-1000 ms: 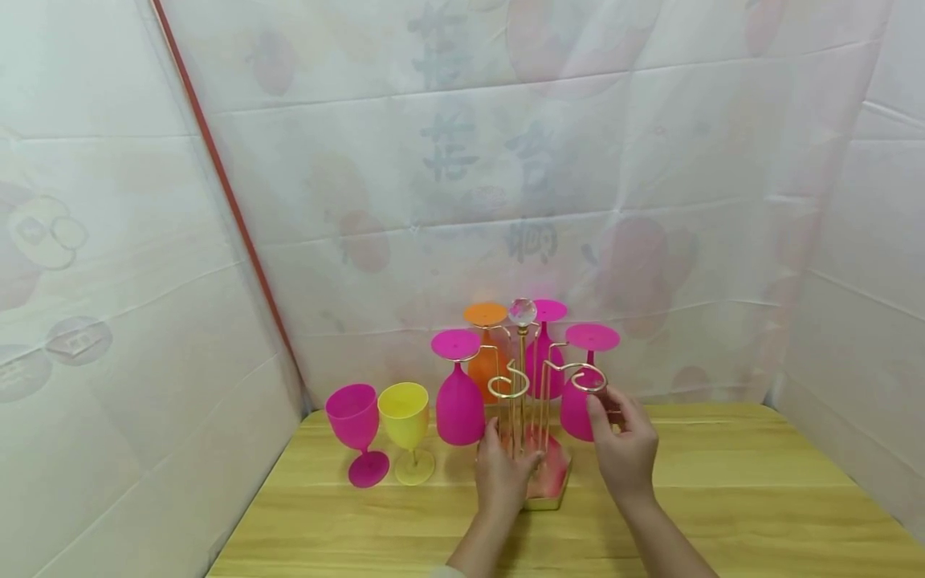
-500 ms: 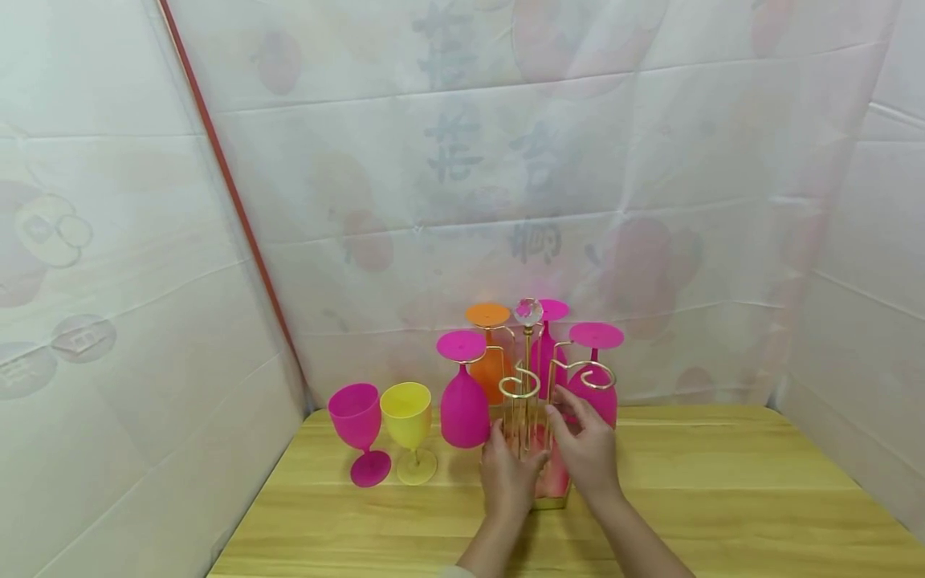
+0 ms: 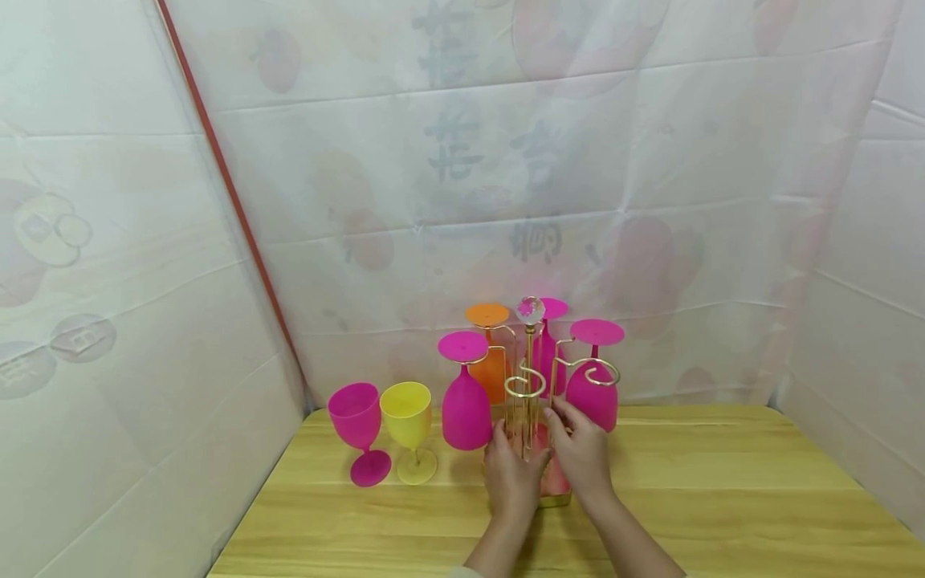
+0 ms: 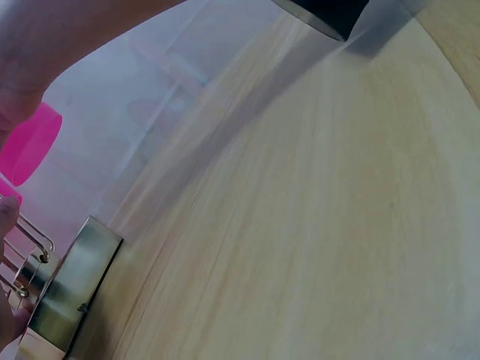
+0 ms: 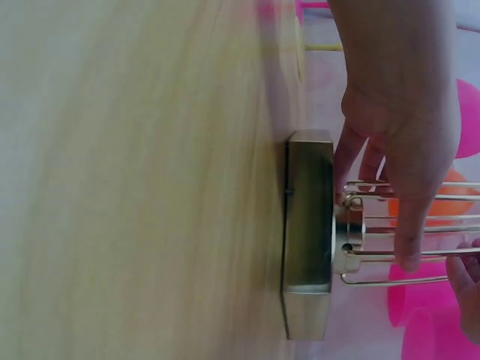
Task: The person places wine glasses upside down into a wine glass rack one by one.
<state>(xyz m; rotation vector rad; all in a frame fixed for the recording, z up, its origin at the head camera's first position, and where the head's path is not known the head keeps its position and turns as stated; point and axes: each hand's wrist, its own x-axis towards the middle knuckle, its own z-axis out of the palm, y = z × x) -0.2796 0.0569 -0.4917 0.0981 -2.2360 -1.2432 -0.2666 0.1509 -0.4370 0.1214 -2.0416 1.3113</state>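
A gold wire goblet rack [image 3: 530, 345] with a clear faceted knob stands on a hexagonal base [image 5: 311, 214]. Upside down on it hang a pink goblet [image 3: 466, 409] at the left, an orange goblet [image 3: 487, 315] behind, and two more pink goblets, at the back and the right [image 3: 594, 397]. Two curled hooks facing front and right carry nothing. My left hand [image 3: 513, 478] grips the lower wires, thumb across them in the right wrist view. My right hand [image 3: 581, 453] pinches an upright wire at the rack's right side; some fingertips are hidden.
Left of the rack, a pink goblet [image 3: 356, 417] and a yellow goblet [image 3: 407, 413] stand upright on the wooden table [image 3: 325, 530]. Printed white cloth [image 3: 433, 201] hangs behind and along both sides.
My right hand has moved left from beside the right-hand pink goblet onto the rack's wires. The front and right hooks have shifted slightly rightward. My left hand keeps its hold.
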